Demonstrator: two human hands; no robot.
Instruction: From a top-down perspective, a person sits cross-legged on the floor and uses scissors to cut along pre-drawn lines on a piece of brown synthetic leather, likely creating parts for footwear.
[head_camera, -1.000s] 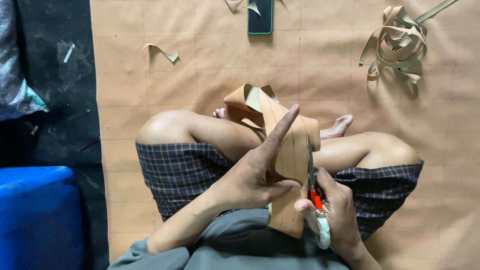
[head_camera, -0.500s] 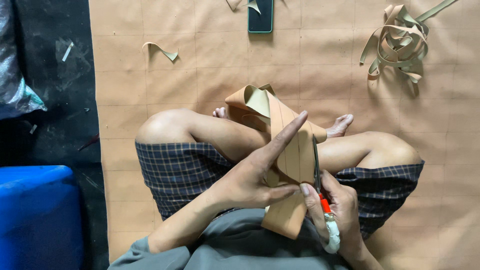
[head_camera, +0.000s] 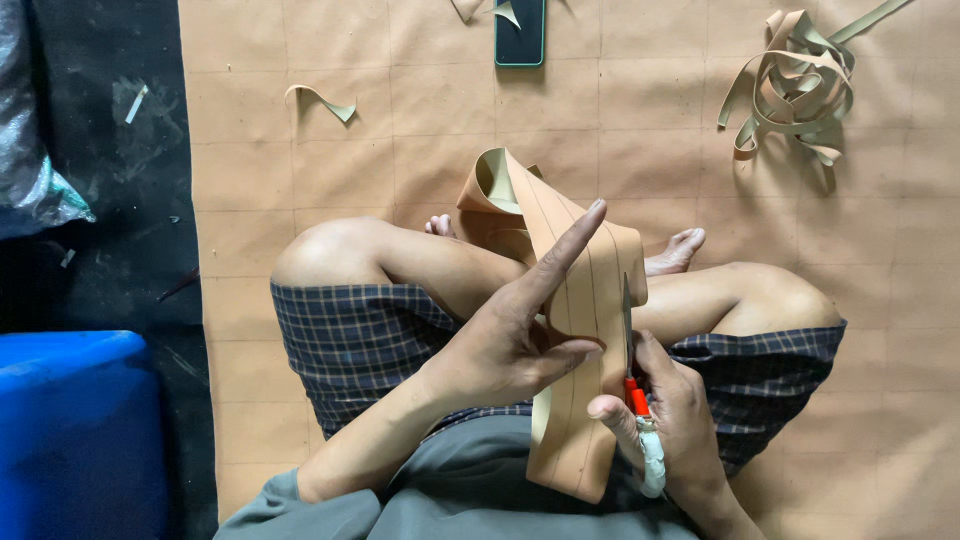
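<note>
I sit cross-legged on the floor, on a tan mat (head_camera: 700, 130) marked with a faint grid, which fills the centre and right of the frame.

My left hand (head_camera: 505, 345), at frame centre, presses a wide tan strip (head_camera: 580, 330) from its left side. Grip: thumb closed against the strip's face, index finger stretched straight up along it, reaching just short of the upper bend. The strip runs from a folded loop above my shins, over a bend, down to a cut end at bottom centre, over my grey shirt (head_camera: 450, 500). Thin lines run lengthwise along its face.

My right hand (head_camera: 680, 430), lower right of centre, is closed round a knife (head_camera: 632, 380) with an orange collar and a pale wrapped handle. Grip: fingers pressed together on the handle, index finger curled near the collar. The blade points up, lying along the strip's right edge; whether it is in the material I cannot tell.

Open room:
- The mat to the right of my knee is bare up to the frame's edge.
- A tangle of narrow offcuts (head_camera: 790, 85) lies at upper right, well apart from the hands.
- A dark phone (head_camera: 520, 30) sits at the top edge, centre, with a small scrap touching its corner.
- One curled sliver (head_camera: 320, 100) lies upper left on the mat.

The mat's left edge meets the dark floor (head_camera: 110, 200). A blue container (head_camera: 75, 430) occupies the lower left corner.
</note>
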